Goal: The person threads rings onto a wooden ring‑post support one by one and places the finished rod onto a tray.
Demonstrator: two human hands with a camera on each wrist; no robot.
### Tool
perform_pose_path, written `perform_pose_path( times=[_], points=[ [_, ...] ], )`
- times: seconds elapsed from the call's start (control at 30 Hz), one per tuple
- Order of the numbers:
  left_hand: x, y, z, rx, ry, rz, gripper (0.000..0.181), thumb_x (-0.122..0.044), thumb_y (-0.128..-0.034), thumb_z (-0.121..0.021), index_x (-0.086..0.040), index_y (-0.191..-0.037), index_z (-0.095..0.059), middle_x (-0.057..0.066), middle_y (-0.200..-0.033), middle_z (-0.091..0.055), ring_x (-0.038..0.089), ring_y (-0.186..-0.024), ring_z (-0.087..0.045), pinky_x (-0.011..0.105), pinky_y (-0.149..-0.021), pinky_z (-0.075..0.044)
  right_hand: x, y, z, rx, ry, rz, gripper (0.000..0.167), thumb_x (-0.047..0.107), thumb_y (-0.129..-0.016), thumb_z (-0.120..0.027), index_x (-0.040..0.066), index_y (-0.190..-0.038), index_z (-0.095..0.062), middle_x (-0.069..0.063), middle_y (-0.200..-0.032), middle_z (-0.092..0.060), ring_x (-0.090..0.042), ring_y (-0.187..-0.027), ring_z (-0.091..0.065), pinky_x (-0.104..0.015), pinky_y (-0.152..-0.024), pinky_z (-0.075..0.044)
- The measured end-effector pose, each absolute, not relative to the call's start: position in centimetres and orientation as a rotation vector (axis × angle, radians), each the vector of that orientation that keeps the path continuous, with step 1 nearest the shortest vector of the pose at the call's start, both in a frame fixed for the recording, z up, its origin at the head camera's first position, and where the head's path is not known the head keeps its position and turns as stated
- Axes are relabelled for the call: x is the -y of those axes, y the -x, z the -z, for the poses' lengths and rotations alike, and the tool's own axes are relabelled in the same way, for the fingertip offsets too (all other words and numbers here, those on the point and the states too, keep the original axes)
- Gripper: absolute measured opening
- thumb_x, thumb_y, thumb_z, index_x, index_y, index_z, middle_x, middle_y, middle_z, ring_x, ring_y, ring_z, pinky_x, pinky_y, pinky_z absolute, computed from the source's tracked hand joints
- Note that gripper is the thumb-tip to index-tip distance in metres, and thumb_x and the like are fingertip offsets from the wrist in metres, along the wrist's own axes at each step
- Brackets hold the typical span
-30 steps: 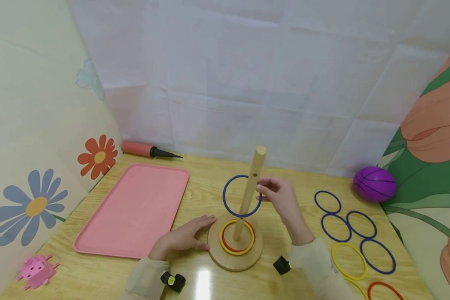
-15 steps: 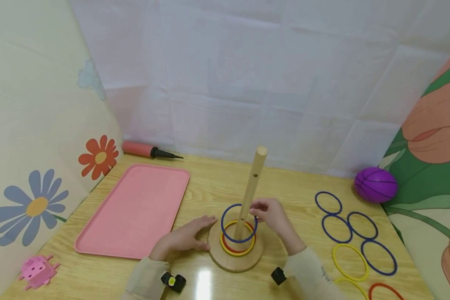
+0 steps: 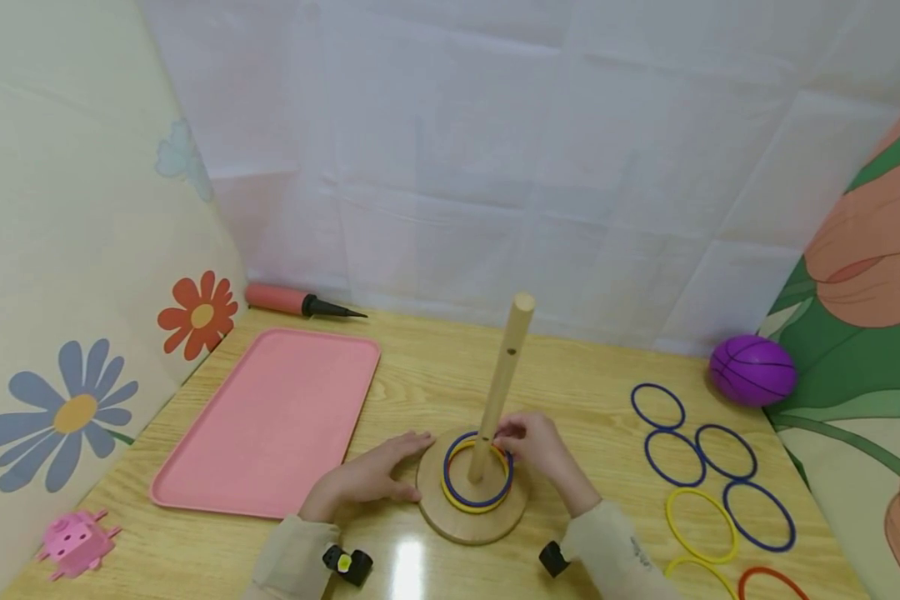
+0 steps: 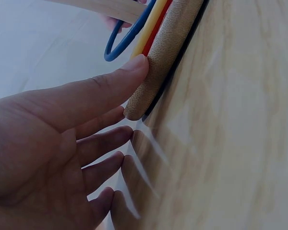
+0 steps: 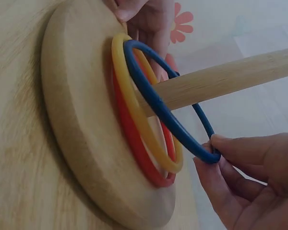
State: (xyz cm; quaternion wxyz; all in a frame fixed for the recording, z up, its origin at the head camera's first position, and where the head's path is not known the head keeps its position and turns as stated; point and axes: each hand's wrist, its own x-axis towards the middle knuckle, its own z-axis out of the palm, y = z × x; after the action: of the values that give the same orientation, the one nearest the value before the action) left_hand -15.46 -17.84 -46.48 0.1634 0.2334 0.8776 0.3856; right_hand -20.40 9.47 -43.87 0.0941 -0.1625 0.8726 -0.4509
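My right hand (image 3: 536, 446) pinches the near side of a blue ring (image 5: 170, 120) between thumb and fingers. The ring circles the wooden post (image 3: 504, 367) low down, tilted, just above a yellow ring (image 5: 156, 153) and a red ring (image 5: 134, 143) stacked around the post. Those two lie on the round wooden base (image 3: 472, 529). Beside the base's left edge lies my left hand (image 3: 371, 475), fingers extended; in the left wrist view its thumb (image 4: 134, 64) touches the base's rim, with the other fingertips by the edge.
Several more blue, yellow and red rings lie at the right, including a yellow ring (image 3: 671, 529), near a purple ball (image 3: 753, 371). A pink tray (image 3: 270, 417), a hand pump (image 3: 277, 298) and a pink pig-like toy (image 3: 77, 542) are at the left.
My right hand has lowered the blue ring down the post from about mid-height to just above the yellow and red rings. The left hand has stayed at the base.
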Motion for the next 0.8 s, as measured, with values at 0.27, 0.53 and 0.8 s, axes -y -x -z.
perform_pose_path(
  times=[0.27, 0.53, 0.8],
  points=[
    [17.84, 15.47, 46.46, -2.501, -0.661, -1.098, 0.081, -0.028, -0.0844, -0.074, 0.001, -0.149, -0.033, 0.026, -0.154, -0.031, 0.049, -0.145, -0.019, 0.065, -0.117, -0.015, -9.30, 20.58, 44.23, -2.639, 0.452, 1.255, 0.009, 0.000, -0.084, -0.071, 0.000, -0.092, -0.073, -0.009, -0.085, -0.074, -0.012, -0.075, -0.066, -0.021, -0.061, -0.056],
    [17.78, 15.42, 46.42, -2.514, -0.675, -1.095, 0.080, -0.027, -0.0840, -0.074, 0.002, -0.148, -0.035, 0.026, -0.154, -0.031, 0.049, -0.144, -0.021, 0.065, -0.117, -0.015, -9.44, 20.63, 44.50, -2.670, 0.481, 1.190, 0.010, 0.003, -0.083, -0.073, 0.002, -0.093, -0.073, -0.008, -0.086, -0.074, -0.013, -0.076, -0.068, -0.021, -0.062, -0.056],
    [17.71, 15.32, 46.16, -2.512, -0.677, -1.099, 0.080, -0.026, -0.0840, -0.074, 0.002, -0.148, -0.035, 0.027, -0.154, -0.031, 0.050, -0.144, -0.021, 0.066, -0.116, -0.016, -9.76, 20.46, 44.70, -2.660, 0.455, 1.266, 0.010, 0.001, -0.083, -0.072, 0.000, -0.093, -0.074, -0.009, -0.084, -0.074, -0.014, -0.076, -0.068, -0.020, -0.062, -0.056]
  ],
)
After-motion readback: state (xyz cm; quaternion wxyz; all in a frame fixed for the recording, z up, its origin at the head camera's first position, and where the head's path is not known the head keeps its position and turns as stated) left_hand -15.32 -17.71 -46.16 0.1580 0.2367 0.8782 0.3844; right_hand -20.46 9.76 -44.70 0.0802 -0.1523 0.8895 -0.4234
